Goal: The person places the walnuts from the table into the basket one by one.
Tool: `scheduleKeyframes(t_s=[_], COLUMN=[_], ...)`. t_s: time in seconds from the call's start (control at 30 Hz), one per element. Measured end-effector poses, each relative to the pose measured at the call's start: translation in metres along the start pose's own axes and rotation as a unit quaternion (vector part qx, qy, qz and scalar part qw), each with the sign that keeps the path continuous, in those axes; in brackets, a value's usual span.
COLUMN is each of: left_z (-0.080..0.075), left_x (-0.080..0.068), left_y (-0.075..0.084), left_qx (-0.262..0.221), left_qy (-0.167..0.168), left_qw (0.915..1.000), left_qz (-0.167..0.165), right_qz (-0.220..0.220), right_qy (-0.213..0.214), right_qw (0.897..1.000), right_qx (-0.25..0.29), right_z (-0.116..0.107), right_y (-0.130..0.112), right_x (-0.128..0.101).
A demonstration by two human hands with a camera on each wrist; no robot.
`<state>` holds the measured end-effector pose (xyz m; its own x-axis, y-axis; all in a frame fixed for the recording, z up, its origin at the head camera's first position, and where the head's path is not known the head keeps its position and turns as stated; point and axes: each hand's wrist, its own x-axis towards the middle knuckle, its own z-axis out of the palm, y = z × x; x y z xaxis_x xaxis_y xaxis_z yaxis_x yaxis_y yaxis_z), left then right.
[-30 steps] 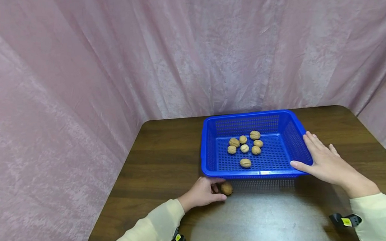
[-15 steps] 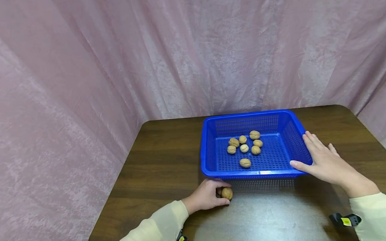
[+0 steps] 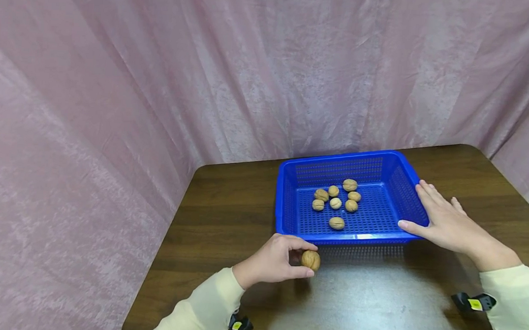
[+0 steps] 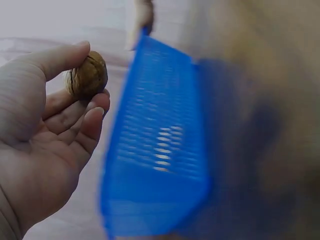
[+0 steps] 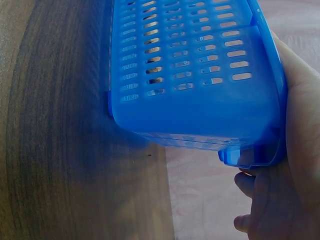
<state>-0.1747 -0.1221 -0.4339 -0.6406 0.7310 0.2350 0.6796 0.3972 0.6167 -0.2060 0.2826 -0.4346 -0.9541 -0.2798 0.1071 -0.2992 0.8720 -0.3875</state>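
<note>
1. The left hand (image 3: 274, 261) pinches a round brown ridged walnut (image 3: 310, 260) between thumb and curled fingers (image 4: 89, 117), just above the desk (image 3: 226, 217).
2. The hard, light, bumpy shell looks unlikely to crush; its roundness may let it roll, so a hold across its widest part seems safest.
3. Just beyond those fingers stands the blue perforated plastic basket (image 3: 285, 195), holding seven more walnuts (image 3: 336, 223).
4. The right hand (image 3: 448, 223) lies flat, fingers straight, against the basket's right wall, thumb on its near corner.
5. Pink curtain (image 3: 161, 82) hangs behind.
</note>
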Motion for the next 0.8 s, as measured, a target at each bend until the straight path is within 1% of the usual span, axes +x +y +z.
scheduleKeyframes(t_s=[0.1,0.13,0.17,0.27,0.37,0.47,0.5,0.6,0.7,0.8], left_z=[-0.017,-0.024,-0.03,-0.05,-0.071,-0.086,-0.09,-0.093,-0.091,-0.086], left_x=[0.009,0.013,0.018,0.037,0.063,0.089,0.098,0.123,0.147,0.169], left_y=[0.012,0.014,0.016,0.018,0.015,0.01,0.008,0.001,-0.01,-0.023], left_qx=[-0.011,-0.006,-0.003,0.006,0.016,0.017,0.016,0.017,0.019,0.015], left_qy=[0.006,0.009,0.013,0.024,0.041,0.044,0.046,0.036,0.026,0.018], left_qw=[0.9997,0.9996,0.9994,0.999,0.9988,0.9988,0.9986,0.9978,0.9966,0.9951], left_qz=[0.02,0.026,0.033,0.038,0.024,-0.01,-0.022,-0.053,-0.076,-0.096], right_qz=[0.006,0.006,0.005,0.004,-0.001,-0.003,-0.005,-0.004,0.0,0.002], right_qy=[-0.007,-0.009,-0.01,-0.011,-0.01,-0.011,-0.01,-0.009,-0.008,-0.008], right_qw=[1.0,1.0,1.0,1.0,1.0,1.0,1.0,1.0,1.0,1.0], right_qx=[-0.001,-0.001,-0.002,-0.001,-0.002,-0.002,-0.001,0.002,0.006,0.009], right_z=[0.0,0.0,0.0,0.0,0.0,-0.001,-0.001,-0.002,-0.002,-0.002], right_y=[0.0,0.001,0.001,0.001,0.001,0.0,0.0,-0.001,0.0,0.0], right_x=[0.001,0.001,0.001,0.001,0.001,0.001,0.001,0.0,-0.001,-0.002])
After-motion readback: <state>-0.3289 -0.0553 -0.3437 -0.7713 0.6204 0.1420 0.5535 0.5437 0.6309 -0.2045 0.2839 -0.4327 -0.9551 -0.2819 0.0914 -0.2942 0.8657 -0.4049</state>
